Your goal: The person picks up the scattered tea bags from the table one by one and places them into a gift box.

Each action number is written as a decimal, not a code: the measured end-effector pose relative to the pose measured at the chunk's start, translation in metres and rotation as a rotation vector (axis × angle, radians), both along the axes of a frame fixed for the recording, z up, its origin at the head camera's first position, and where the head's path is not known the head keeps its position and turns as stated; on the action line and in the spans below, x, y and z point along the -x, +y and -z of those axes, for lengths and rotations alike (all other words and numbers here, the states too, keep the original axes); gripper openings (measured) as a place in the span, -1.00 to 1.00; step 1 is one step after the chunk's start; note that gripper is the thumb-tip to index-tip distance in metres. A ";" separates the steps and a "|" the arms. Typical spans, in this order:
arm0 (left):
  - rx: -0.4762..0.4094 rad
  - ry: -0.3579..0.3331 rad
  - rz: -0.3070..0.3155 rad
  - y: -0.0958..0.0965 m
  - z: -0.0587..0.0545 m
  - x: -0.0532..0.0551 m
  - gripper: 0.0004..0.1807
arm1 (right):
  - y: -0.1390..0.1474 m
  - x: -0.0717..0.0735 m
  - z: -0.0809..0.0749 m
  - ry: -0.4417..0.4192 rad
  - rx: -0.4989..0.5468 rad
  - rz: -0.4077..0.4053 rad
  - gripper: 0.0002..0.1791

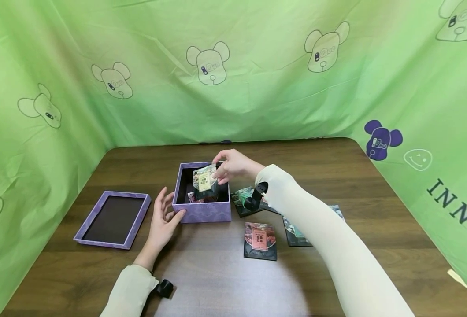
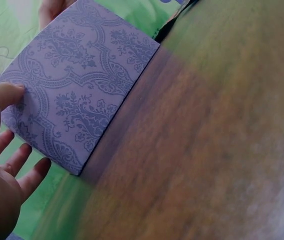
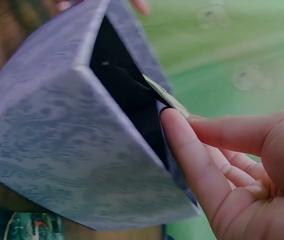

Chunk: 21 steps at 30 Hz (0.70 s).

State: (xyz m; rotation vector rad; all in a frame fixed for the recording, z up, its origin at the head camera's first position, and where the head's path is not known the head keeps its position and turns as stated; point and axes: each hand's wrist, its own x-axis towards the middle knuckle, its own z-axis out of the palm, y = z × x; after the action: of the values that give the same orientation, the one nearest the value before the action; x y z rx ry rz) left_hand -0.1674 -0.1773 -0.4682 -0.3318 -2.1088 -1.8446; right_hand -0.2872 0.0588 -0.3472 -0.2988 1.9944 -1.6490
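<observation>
A purple patterned box (image 1: 204,213) stands on the table with its top uncovered. My right hand (image 1: 236,166) pinches the upper right edge of a dark packet with a pale yellow label (image 1: 204,180), held at the box's opening. In the right wrist view the thumb and index finger meet on this packet's edge (image 3: 168,96). Inside the box, a packet with pinkish print (image 1: 194,199) shows partly below it. My left hand (image 1: 164,219) is at the box's near left corner, thumb against the front wall (image 2: 76,75), the other fingers spread loosely along the left side.
The purple-rimmed lid (image 1: 137,223) lies left of the box, its dark inside facing up. A red-labelled packet (image 1: 260,241) lies right of the box's front. Green-printed packets (image 1: 241,199) and a teal one (image 1: 294,233) lie partly under my right arm. A green curtain (image 1: 233,110) hangs behind.
</observation>
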 end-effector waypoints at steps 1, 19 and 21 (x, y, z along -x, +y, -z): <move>-0.002 0.001 0.000 0.000 0.000 0.000 -0.14 | -0.003 -0.001 0.001 -0.010 -0.021 -0.011 -0.57; 0.001 -0.011 -0.003 0.001 0.000 -0.002 -0.14 | -0.021 -0.010 0.000 -0.004 -0.266 -0.128 -0.60; 0.004 -0.005 0.001 0.001 -0.001 -0.002 -0.15 | -0.019 -0.009 -0.001 0.002 -0.266 -0.133 -0.58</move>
State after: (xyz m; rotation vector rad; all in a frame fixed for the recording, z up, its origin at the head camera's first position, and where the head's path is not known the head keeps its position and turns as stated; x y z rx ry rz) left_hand -0.1656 -0.1758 -0.4676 -0.3295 -2.1165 -1.8435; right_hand -0.2778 0.0399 -0.3460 -0.3262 2.1160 -1.2855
